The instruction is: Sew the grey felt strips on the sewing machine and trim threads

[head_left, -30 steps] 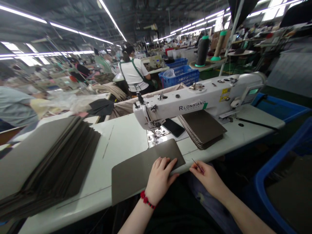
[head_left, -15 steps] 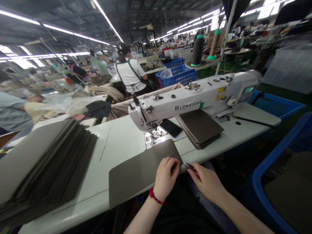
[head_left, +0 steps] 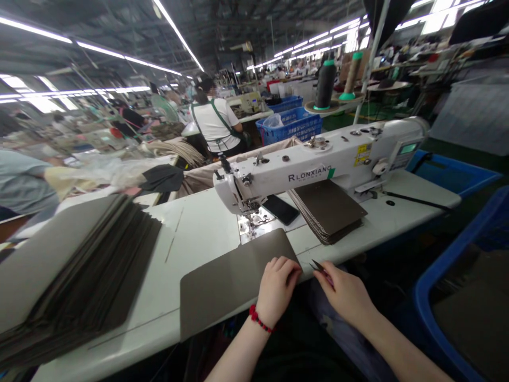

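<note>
A dark brown flat panel [head_left: 230, 278] lies on the white sewing table [head_left: 199, 228], its far edge at the needle plate of the white sewing machine [head_left: 318, 164]. My left hand [head_left: 277, 289], with a red bead bracelet, has its fingers curled over the panel's near right corner. My right hand [head_left: 344, 294] sits just right of that corner and grips small thread snips [head_left: 319, 267], their points aimed at the corner.
A tall fanned stack of brown panels [head_left: 75, 265] fills the table's left. A smaller stack [head_left: 328, 209] and a black phone [head_left: 281, 209] lie under the machine arm. Blue bins [head_left: 465, 276] stand at the right. Other workers sit beyond the table.
My left hand went from lying flat on the panel to curling over its right corner. My right hand brought the snips in close to that corner.
</note>
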Motion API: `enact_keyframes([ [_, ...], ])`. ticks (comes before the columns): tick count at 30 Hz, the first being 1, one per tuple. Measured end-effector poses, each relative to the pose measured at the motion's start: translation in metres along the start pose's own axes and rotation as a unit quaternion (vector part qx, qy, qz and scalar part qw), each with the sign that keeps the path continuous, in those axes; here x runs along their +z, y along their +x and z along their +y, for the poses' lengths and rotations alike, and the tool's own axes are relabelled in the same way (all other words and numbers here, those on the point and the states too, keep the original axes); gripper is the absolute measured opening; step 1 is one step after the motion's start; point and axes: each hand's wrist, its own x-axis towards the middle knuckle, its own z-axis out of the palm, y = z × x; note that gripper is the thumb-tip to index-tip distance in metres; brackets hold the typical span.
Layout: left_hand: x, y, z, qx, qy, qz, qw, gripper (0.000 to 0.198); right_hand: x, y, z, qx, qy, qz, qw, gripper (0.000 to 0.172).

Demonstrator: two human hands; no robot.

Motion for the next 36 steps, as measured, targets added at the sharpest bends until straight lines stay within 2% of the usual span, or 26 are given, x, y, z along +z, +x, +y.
enact_keyframes([
  [8, -0.002, -0.01, -0.005, -0.032, -0.09, 0.021, 0.995, 0.012, 0.0, -0.002, -0.016, -0.068, 0.028, -0.053, 0.996, 0.02],
  [17, 0.002, -0.007, -0.004, -0.042, -0.101, 0.037, 0.993, 0.013, 0.01, 0.007, -0.024, -0.046, -0.017, -0.035, 0.998, 0.026],
  [20, -0.006, -0.011, 0.0, -0.042, -0.108, 0.044, 0.992, 0.014, 0.009, 0.007, -0.021, -0.035, -0.017, -0.034, 0.999, 0.028],
  [22, -0.017, -0.023, 0.0, -0.021, -0.093, 0.012, 0.995, 0.015, 0.007, 0.007, -0.016, -0.025, -0.017, -0.026, 0.999, 0.028],
  [25, -0.036, -0.06, -0.011, 0.01, -0.033, -0.116, 0.993, 0.017, 0.004, 0.006, -0.005, -0.01, -0.021, -0.015, 1.0, 0.026],
  [28, -0.056, -0.109, -0.031, -0.03, 0.008, -0.25, 0.968, 0.024, 0.002, 0.007, 0.001, -0.017, -0.006, -0.019, 1.0, 0.026],
  [30, -0.073, -0.135, -0.042, -0.072, 0.003, -0.28, 0.957, 0.021, 0.002, 0.01, -0.001, -0.037, 0.018, -0.008, 0.999, 0.028],
  [32, -0.095, -0.15, -0.049, -0.103, -0.011, -0.23, 0.968, 0.019, 0.001, 0.016, -0.007, -0.081, 0.034, 0.003, 0.996, 0.033],
  [35, -0.127, -0.156, -0.061, -0.116, 0.027, -0.064, 0.991, 0.014, -0.001, 0.028, -0.021, -0.156, 0.017, -0.017, 0.987, 0.033],
  [36, -0.135, -0.155, -0.067, -0.115, 0.058, -0.019, 0.992, 0.02, -0.001, 0.032, -0.025, -0.174, 0.004, -0.03, 0.984, 0.035],
])
